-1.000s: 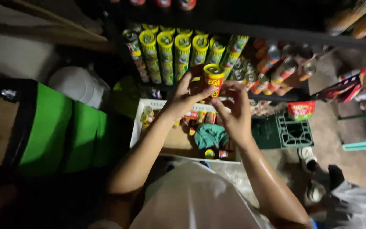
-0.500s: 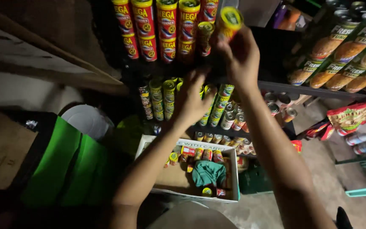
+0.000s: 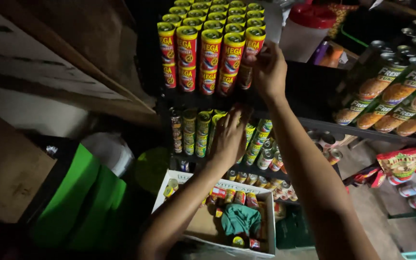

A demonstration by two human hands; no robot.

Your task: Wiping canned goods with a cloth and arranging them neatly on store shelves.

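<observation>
The right hand (image 3: 268, 71) now rests against the front right can (image 3: 253, 45) of the stacked red-and-yellow cans (image 3: 208, 48) on the upper shelf (image 3: 314, 123); half a second ago the same hand held a single can raised in the air above that stack, and a second ago both hands held it low, over the cardboard box (image 3: 217, 231); the can has therefore travelled from box level to the shelf, and the placing step appears close to complete. The right hand's fingers curl around the side of the can, still holding it, with the thumb beneath the top row; whether the can is fully seated cannot be told from this view.

The left hand (image 3: 229, 137) hangs lower, in front of the middle shelf's green-and-yellow cans (image 3: 196, 132); its fingers are loosely spread and it carries nothing visible; whether it touches those cans cannot be told.

The box sits on the floor below, holding a few more small cans (image 3: 232, 196) and a crumpled teal cloth (image 3: 239, 219); in judgement, further cans remain to be moved. A green bin (image 3: 80, 202) stands to the left; brown-labelled cans (image 3: 396, 94) fill the shelf to the right.
</observation>
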